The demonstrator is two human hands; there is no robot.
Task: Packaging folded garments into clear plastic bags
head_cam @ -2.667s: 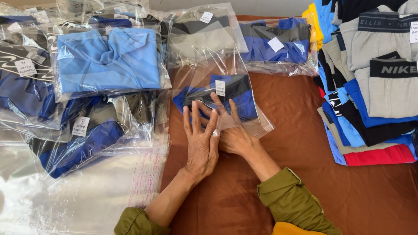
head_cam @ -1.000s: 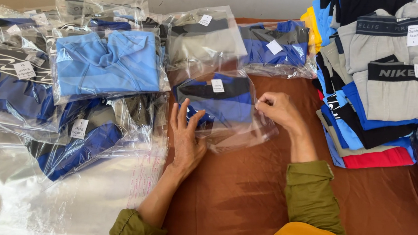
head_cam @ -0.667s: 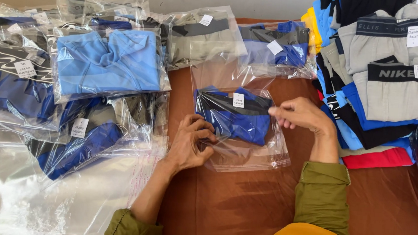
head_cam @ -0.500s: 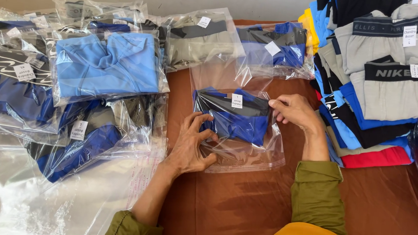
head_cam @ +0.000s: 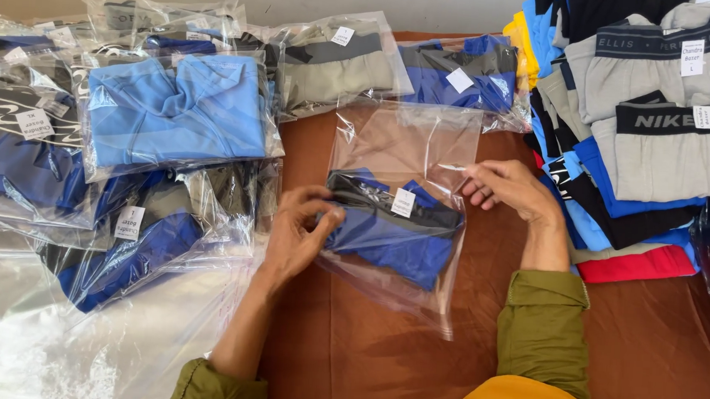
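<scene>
A clear plastic bag (head_cam: 404, 149) lies on the brown table (head_cam: 410, 370) in front of me. Inside it sits a folded blue and black garment (head_cam: 390, 231) with a small white tag. My left hand (head_cam: 298, 237) pinches the bag's left edge beside the garment. My right hand (head_cam: 510, 189) grips the bag's right edge, fingers curled on the plastic. The bag's upper half is see-through with no cloth in it.
Several bagged garments are piled at the left, a light blue one (head_cam: 178, 112) on top. Two more bagged ones (head_cam: 339, 65) lie at the back. A stack of unbagged grey, blue and red garments (head_cam: 651, 137) stands at the right. Loose clear bags (head_cam: 53, 345) lie at front left.
The bagged garment was lifted off the table, turned and pulled nearer to me. Both hands shifted from pressing on it to gripping the bag's two side edges.
</scene>
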